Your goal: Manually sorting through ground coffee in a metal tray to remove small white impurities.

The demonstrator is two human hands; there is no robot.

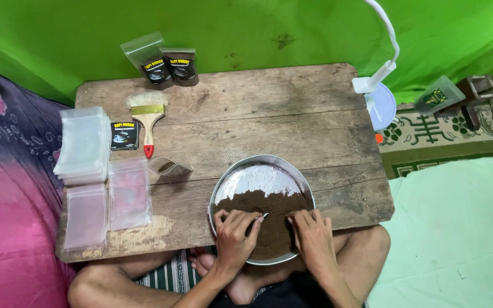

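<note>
Head view, looking down. Both hands work inside a round metal pan (262,163) that sits at the near edge of a low wooden table (292,114). The left hand (234,234) and the right hand (314,235) lie a little apart on a heap of dark brown powder (274,219), which fills the near half of the pan — the far half shows bare metal. The left hand's fingers are curled, and a small pale object shows at its fingertips, too small to identify; whether it is pinched cannot be told. The right hand rests palm down, fingers loosely bent, holding nothing visible. Left of the left hand lie flat stacks of clear plastic pouches (84,142), and just beyond them one opened pouch (168,168) lying on its side. Farther from the hands are a flat paintbrush (148,117) with a red-tipped handle and two filled dark packets (169,67) propped against the green wall. As a judgement: two packets appear finished (plus a small dark label card by the brush), while most powder and many pouches remain.
</note>
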